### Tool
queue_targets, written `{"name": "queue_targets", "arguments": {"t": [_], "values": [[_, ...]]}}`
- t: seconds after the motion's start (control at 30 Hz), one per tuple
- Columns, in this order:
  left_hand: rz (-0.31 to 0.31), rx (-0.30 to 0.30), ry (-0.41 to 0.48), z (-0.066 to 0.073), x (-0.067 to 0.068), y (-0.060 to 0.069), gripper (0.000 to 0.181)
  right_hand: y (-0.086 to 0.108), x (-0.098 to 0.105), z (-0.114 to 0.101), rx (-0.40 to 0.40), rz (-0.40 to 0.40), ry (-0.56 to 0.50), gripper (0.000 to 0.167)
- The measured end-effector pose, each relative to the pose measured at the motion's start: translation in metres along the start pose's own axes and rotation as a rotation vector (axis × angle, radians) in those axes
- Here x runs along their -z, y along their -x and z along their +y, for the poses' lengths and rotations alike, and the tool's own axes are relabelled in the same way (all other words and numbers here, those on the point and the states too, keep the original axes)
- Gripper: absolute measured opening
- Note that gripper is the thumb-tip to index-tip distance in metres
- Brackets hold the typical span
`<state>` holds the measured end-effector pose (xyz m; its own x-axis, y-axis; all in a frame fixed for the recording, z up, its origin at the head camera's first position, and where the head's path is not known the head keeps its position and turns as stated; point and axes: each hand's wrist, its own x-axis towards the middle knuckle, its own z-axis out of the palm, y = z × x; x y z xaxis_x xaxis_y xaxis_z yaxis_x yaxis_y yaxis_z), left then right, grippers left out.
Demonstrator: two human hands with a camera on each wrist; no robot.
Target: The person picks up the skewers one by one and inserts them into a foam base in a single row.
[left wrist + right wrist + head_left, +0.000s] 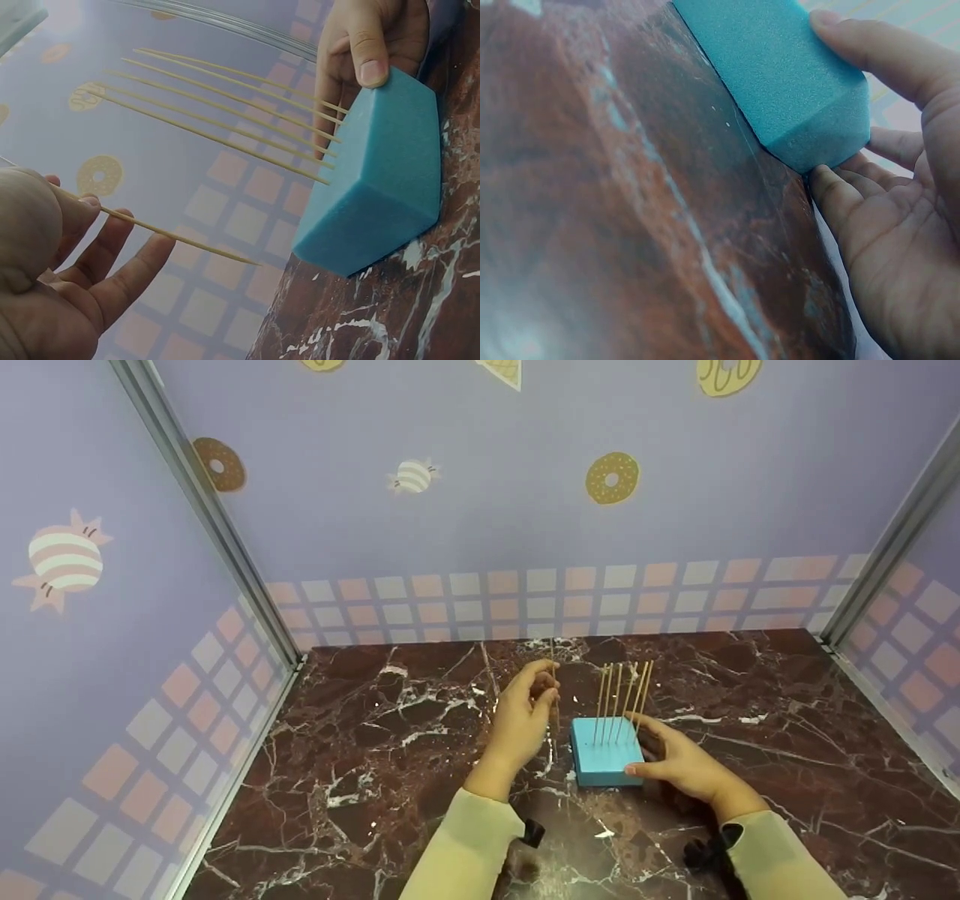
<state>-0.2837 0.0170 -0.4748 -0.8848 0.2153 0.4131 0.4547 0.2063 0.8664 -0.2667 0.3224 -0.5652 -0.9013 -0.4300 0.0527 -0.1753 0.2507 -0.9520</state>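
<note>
Between the thumb and fingers of my left hand [521, 712] is a thin wooden skewer [210, 250]. It is roughly upright, and its lower tip is apart from the block. To the right of that hand, a light blue foam block [607, 769] lies on the table. Several skewers [601, 705] stand in a row in its top, some leaning slightly right. My right hand [686, 765] grips the block's right side. In the right wrist view its thumb [885, 52] is at the top edge, with the other fingers against the side.
The block sits on a dark red marble-patterned tabletop [405, 825] with white veins. A purple back wall [495, 510] with printed sweets and pale squares rises behind it. Similar panels stand left and right, with metal posts [217, 525] at the corners.
</note>
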Motion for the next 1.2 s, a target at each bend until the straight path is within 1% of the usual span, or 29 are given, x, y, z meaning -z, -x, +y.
{"name": "queue_targets", "arguments": {"t": [0.13, 0.23, 0.37, 0.5, 0.7, 0.9, 1.2], "values": [[0.003, -0.023, -0.024, -0.001, -0.006, 0.001, 0.038, 0.0, -0.001, 0.0, -0.001, 0.001, -0.019, 0.104], [0.001, -0.039, -0.015, -0.002, -0.011, 0.001, 0.039, -0.001, -0.001, 0.001, 0.01, 0.0, -0.04, 0.104], [-0.015, -0.058, -0.002, -0.003, -0.018, 0.003, 0.042, -0.001, -0.002, 0.001, 0.034, -0.005, -0.054, 0.104], [-0.03, -0.077, -0.023, -0.004, -0.023, 0.006, 0.044, -0.002, -0.001, 0.002, 0.036, -0.004, -0.058, 0.104], [-0.053, -0.072, -0.067, -0.005, -0.029, 0.008, 0.048, -0.002, -0.002, 0.002, 0.024, -0.007, -0.063, 0.105], [-0.052, -0.086, -0.098, -0.005, -0.032, 0.008, 0.046, -0.002, -0.001, 0.002, 0.016, 0.002, -0.036, 0.105], [-0.058, -0.091, -0.1, -0.009, -0.036, 0.01, 0.046, -0.001, 0.0, 0.002, 0.006, -0.014, -0.057, 0.105]]}}
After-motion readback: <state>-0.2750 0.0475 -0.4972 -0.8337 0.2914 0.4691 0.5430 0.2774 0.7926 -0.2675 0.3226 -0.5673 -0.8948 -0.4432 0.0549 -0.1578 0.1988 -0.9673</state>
